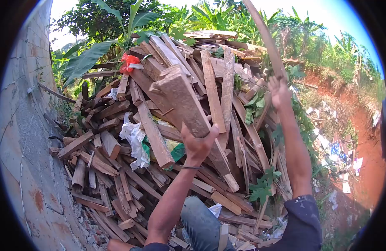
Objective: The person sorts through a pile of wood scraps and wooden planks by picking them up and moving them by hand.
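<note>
My left hand (pixel 199 142) is closed around the lower end of a thick, rough wooden board (pixel 180 98), which slants up and away over the woodpile. The board's far end looks jagged and broken. Raised at the right, my right hand (pixel 280 93) has its fingers wrapped at the lower end of a long, narrow wooden plank (pixel 266 39). That plank points upward and leaves the top of the view. Beneath both hands lies a heap of scrap wood (pixel 151 134), its pieces at many angles.
A plastered wall (pixel 29 138) rises on the left. White plastic (pixel 135 140) and a red plastic bag (pixel 129 62) are caught among the wood. At the right, a red earth bank (pixel 366 154) drops beside scattered litter (pixel 337 152). Banana plants (pixel 90 58) grow behind the heap.
</note>
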`<state>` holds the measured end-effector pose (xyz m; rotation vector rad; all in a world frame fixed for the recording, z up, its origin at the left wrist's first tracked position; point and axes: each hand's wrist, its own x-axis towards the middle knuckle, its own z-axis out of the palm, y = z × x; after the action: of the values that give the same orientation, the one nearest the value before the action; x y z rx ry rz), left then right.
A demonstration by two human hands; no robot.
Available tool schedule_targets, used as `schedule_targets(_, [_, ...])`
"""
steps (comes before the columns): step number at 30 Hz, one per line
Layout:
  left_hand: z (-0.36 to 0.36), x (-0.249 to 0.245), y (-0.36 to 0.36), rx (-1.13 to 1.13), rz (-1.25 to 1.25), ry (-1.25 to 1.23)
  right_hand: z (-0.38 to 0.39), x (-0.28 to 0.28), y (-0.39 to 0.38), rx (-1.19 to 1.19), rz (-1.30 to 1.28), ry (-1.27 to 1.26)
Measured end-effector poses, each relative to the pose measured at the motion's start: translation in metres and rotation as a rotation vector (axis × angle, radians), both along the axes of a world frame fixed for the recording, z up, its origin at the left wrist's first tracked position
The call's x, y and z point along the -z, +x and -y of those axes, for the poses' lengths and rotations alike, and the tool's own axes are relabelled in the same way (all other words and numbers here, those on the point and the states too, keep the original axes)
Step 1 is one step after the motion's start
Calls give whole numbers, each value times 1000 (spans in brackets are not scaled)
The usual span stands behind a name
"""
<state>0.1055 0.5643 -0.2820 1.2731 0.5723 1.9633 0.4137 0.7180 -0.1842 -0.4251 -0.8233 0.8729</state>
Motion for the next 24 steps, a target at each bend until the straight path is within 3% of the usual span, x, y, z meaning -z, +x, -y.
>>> schedule_targets(1, [7, 1, -10, -34, 56, -32, -52, -79, 24, 59, 75, -186])
schedule_targets(2, [15, 9, -19, -99, 77, -7, -54, -133, 28, 244, 174, -397])
schedule_targets(3, [16, 9, -33, -188, 98, 66, -47, -175, 6, 173, 311, -329])
schedule_targets(4, [17, 16, -45, -208, 151, 114, -41, -198, -19, 206, 606, -219])
schedule_targets(7, [20, 28, -78, -295, 150, 15, 42, -148, -135, 238, 1321, 42])
schedule_targets(8, [23, 35, -84, -284, 151, -3, 70, -109, -156, 218, 1554, 280])
schedule_targets(9, [22, 38, -92, -254, 194, -54, 93, -58, -171, -112, 1538, 307])
schedule_targets(10, [23, 38, -97, -229, 230, -102, 128, -20, -178, -190, 1703, 364])
schedule_targets(11, [27, 37, -99, -227, 221, -102, 162, 10, -183, -425, 1731, 91])
schedule_targets(12, [34, 36, -103, -182, 234, -116, 169, 65, -180, -417, 1593, 104])
schedule_targets(14, [43, 33, -107, -109, 279, -127, 180, 168, -168, -222, 1411, -139])
schedule_targets(17, [54, 43, -86, -103, 260, -186, 207, 294, -140, -317, 1166, -599])
schedule_targets(19, [53, 67, -66, 11, 177, -204, 235, 335, -134, -507, 819, -1104])
schedule_targets(21, [61, 87, -36, 62, 62, -227, 274, 341, -134, -656, 263, -1135])
schedule_targets(24, [77, 117, 7, 151, -72, -350, 310, 390, -120, -684, -79, -1227])
